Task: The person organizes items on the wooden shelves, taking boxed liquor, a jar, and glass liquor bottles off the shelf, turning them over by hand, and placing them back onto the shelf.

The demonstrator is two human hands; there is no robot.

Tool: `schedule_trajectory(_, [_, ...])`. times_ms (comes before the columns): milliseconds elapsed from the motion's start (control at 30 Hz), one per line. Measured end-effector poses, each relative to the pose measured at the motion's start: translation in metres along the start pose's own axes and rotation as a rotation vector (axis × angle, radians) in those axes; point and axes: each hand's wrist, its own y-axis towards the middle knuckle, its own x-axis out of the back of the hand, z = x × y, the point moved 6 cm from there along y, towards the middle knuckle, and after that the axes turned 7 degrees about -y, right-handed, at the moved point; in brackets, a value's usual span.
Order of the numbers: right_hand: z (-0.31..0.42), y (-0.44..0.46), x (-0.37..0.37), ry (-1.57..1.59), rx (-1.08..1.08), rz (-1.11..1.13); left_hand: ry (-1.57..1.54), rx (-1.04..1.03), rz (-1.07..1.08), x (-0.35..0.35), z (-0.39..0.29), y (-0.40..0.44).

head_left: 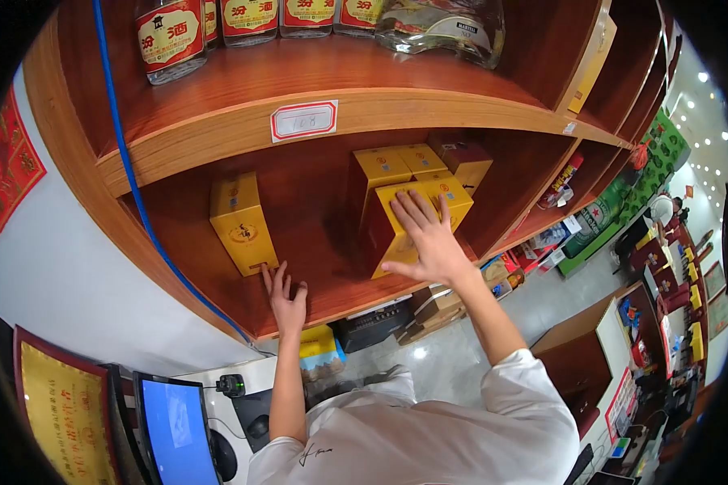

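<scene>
My right hand [430,239] lies with spread fingers against the front of a yellow box [387,212], one of several standing close together on the wooden shelf. My left hand [286,301] has its fingers apart, and their tips are at the lower corner of a single yellow box [243,226] on the left of the same shelf. That box stands apart from the group. Behind the group, to the right, is a dark box with a yellow face [469,171]. My right hand hides part of the front boxes.
The shelf above holds liquor bottles [170,40] and a price label [303,121] on its edge. A blue cable [129,162] runs down the left side. Below left are a monitor [178,432] and a mouse [258,426]. Cartons [437,311] stand under the shelf.
</scene>
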Motion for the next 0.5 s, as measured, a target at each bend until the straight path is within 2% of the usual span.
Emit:
schedule_trajectory(67, [0.010,-0.016,0.009,-0.003,-0.012,0.028,-0.018,0.002,-0.001,0.004,0.003,0.000])
schedule_trajectory(100, [0.014,-0.026,0.017,0.102,-0.045,0.007,-0.006,-0.012,-0.006,0.003,0.003,-0.001])
schedule_trajectory(200, [0.008,-0.053,0.026,0.176,0.007,0.104,0.015,-0.039,0.023,0.002,0.008,-0.002])
schedule_trajectory(267, [0.005,-0.058,0.036,0.229,-0.014,0.051,-0.009,-0.041,0.031,0.001,0.008,-0.001])
schedule_trajectory(433, [0.008,-0.057,0.023,0.206,0.104,-0.042,-0.032,-0.138,0.020,-0.004,-0.011,-0.036])
schedule_trajectory(467, [0.009,-0.054,0.020,0.206,0.130,-0.054,0.034,-0.166,0.070,-0.009,-0.016,-0.054])
schedule_trajectory(500, [0.017,-0.049,0.023,0.212,0.163,-0.069,-0.025,-0.154,0.134,-0.019,-0.032,-0.071])
